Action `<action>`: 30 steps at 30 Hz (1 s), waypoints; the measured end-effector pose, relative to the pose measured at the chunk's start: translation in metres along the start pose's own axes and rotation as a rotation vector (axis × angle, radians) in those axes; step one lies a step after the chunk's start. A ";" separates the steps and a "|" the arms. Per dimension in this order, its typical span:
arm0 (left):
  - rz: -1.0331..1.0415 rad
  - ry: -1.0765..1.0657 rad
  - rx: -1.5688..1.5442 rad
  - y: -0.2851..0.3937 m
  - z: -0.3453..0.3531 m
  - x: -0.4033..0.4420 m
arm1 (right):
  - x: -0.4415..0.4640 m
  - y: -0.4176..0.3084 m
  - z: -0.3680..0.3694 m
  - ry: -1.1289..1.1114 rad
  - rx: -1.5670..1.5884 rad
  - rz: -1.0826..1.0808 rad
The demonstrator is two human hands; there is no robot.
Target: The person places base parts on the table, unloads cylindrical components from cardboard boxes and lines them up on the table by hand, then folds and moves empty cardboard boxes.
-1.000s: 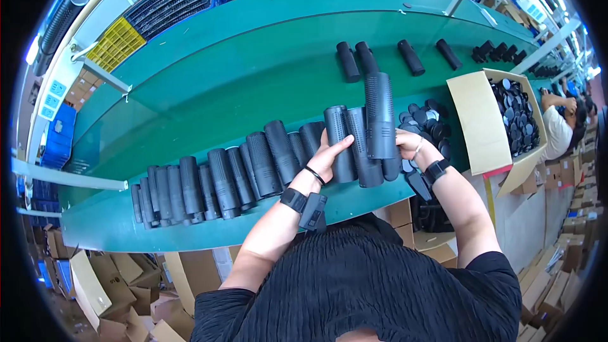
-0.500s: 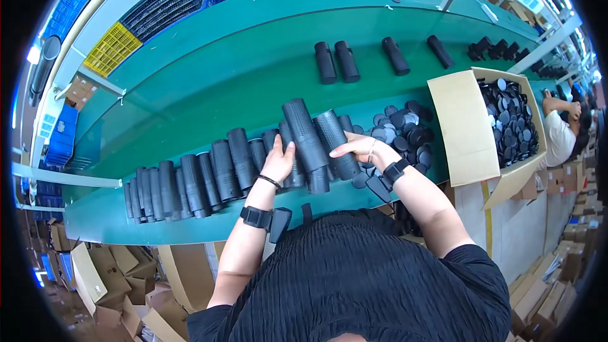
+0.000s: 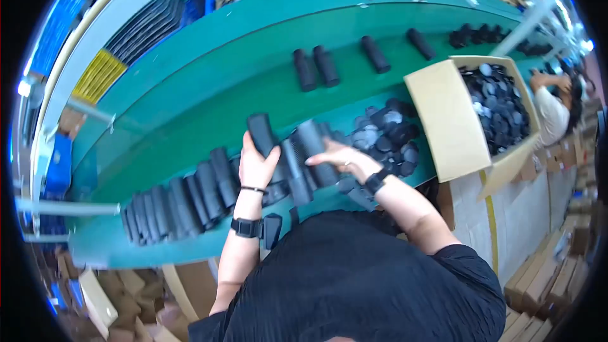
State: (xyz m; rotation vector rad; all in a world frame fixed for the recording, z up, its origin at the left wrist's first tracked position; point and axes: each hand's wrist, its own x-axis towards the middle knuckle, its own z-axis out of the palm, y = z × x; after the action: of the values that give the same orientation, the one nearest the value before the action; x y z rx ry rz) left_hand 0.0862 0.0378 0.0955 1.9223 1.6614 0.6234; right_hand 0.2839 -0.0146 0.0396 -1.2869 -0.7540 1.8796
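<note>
My left hand (image 3: pixel 258 163) is closed around a black cylinder (image 3: pixel 259 128), which leans slightly and rises above the tubes around it. To its right, my right hand (image 3: pixel 345 155) grips another black tube (image 3: pixel 311 134), thumb across its side; motion smears the fingers a little. Between the two hands stands a textured black tube (image 3: pixel 296 171). A long row of similar black tubes (image 3: pixel 183 206) stretches leftward along the near side of the green bench. Just beyond my right hand lies a pile of flat black discs (image 3: pixel 386 136).
An open cardboard box (image 3: pixel 443 120) full of black discs stands at the right. Several black cylinders (image 3: pixel 375 55) are spaced along the green belt (image 3: pixel 253 69). A person in a white top (image 3: pixel 552 117) works at far right. Metal posts (image 3: pixel 525 22) rise from the bench.
The view has tilted and shifted. My left hand has moved left and now holds a cylinder apart from the textured tube. My right hand stays on a tube to the right.
</note>
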 end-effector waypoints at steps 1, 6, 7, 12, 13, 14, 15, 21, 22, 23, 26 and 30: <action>0.064 0.069 -0.080 -0.010 -0.007 -0.002 | -0.007 -0.005 0.000 0.073 -0.036 0.005; -0.095 0.081 0.064 -0.034 -0.037 -0.019 | 0.013 0.014 -0.010 0.360 -0.136 0.008; -0.094 0.072 0.143 -0.040 -0.037 -0.022 | 0.014 0.014 -0.007 0.332 -0.140 -0.012; -0.068 0.043 0.410 -0.049 -0.027 -0.034 | 0.039 0.046 -0.032 0.351 -0.907 -0.409; 0.012 0.056 0.416 -0.059 -0.025 -0.034 | 0.036 0.048 -0.029 0.392 -0.899 -0.364; 0.050 0.066 0.440 -0.058 -0.026 -0.035 | 0.034 0.049 -0.027 0.454 -0.963 -0.353; 0.065 0.116 0.411 -0.058 -0.024 -0.037 | 0.033 0.052 -0.023 0.546 -1.041 -0.332; 0.156 0.317 0.120 -0.063 -0.038 -0.069 | 0.014 0.027 -0.016 0.530 -1.034 -0.191; 0.113 0.320 0.035 -0.067 -0.046 -0.084 | 0.011 0.022 -0.016 0.546 -1.107 -0.217; 0.058 0.334 -0.041 -0.063 -0.050 -0.094 | 0.011 0.025 -0.022 0.555 -0.976 -0.378; -0.044 0.369 -0.017 -0.083 -0.061 -0.138 | -0.025 -0.004 0.004 0.362 -0.705 -0.395; -0.313 0.194 -0.071 -0.144 -0.064 -0.223 | -0.080 -0.003 0.091 -0.488 -0.358 -0.144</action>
State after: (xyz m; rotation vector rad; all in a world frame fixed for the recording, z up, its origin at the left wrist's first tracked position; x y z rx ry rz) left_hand -0.0951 -0.1612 0.0487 1.5476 1.9799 0.7485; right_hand 0.2181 -0.0841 0.1130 -0.9413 -1.4512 2.0207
